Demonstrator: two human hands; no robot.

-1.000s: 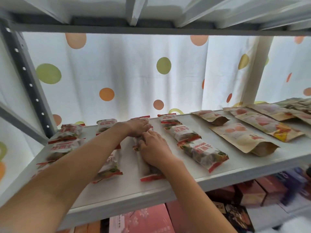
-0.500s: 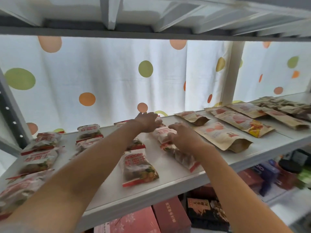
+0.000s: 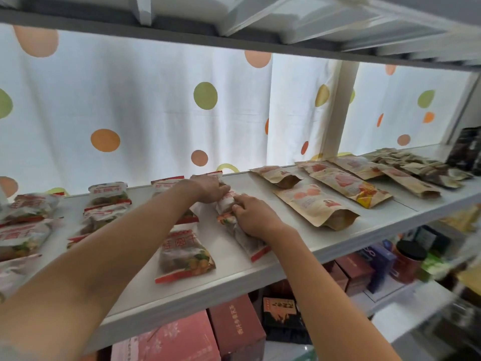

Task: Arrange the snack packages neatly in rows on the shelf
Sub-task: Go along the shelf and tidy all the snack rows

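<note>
Several clear snack packages with red edges lie in rows on the white shelf [image 3: 299, 259]. My left hand [image 3: 208, 188] presses on the back package of the right-hand row, fingers curled over it. My right hand [image 3: 253, 216] grips the middle package [image 3: 225, 201] of that row, and its palm covers part of the front package [image 3: 250, 243]. One package [image 3: 184, 254] lies flat near the shelf's front edge, left of my right hand. More of the same packages [image 3: 104, 214] fill the left side.
Brown paper pouches [image 3: 317, 204] lie in rows on the right half of the shelf, with small dark sachets [image 3: 416, 165] beyond. A dotted curtain [image 3: 156, 113] hangs behind. Red boxes [image 3: 234, 327] and jars sit on the lower shelf. The upper shelf is close overhead.
Both hands have left the second row from the right for the right-hand row of clear packages. The left hand has settled on the back package and the right hand on the middle one. The view swung right.
</note>
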